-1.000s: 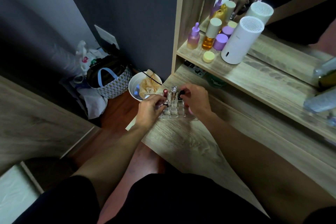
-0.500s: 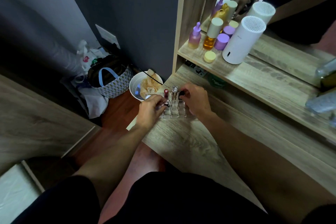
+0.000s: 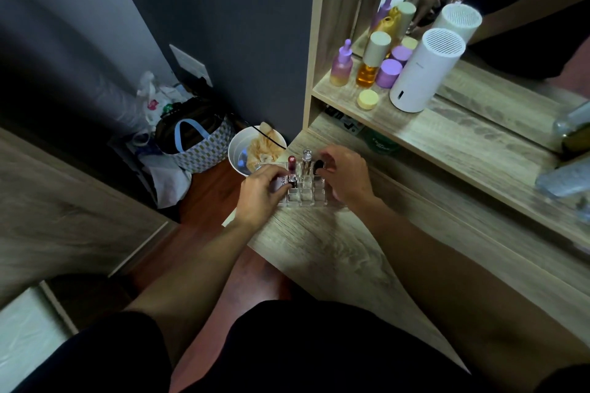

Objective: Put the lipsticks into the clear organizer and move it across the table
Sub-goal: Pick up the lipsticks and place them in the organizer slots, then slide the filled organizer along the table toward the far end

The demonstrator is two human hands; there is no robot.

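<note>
Hands meet over the clear organizer (image 3: 305,193), which sits on the wooden table (image 3: 335,252) near its far left corner. Reaching in from seven o'clock, the left hand (image 3: 260,191) curls palm down, thumb and forefinger pinched on the cap of a dark lipstick (image 3: 292,182) standing in a left-hand slot. From five o'clock comes the right hand (image 3: 348,179), its fingers bent around a black-capped lipstick (image 3: 318,166) at the organizer's one o'clock corner; whether that grip is firm or only a touch is hard to judge in this dim light. Two more tubes stand upright in the back row: a red lipstick (image 3: 291,163) whose cap carries a small white "10", and a silver-topped lipstick (image 3: 306,159) just beside it at three o'clock. At one o'clock from the organizer, on the shelf (image 3: 447,134), stands a white cylinder (image 3: 426,70) bearing a small grey mark too tiny to read.
</note>
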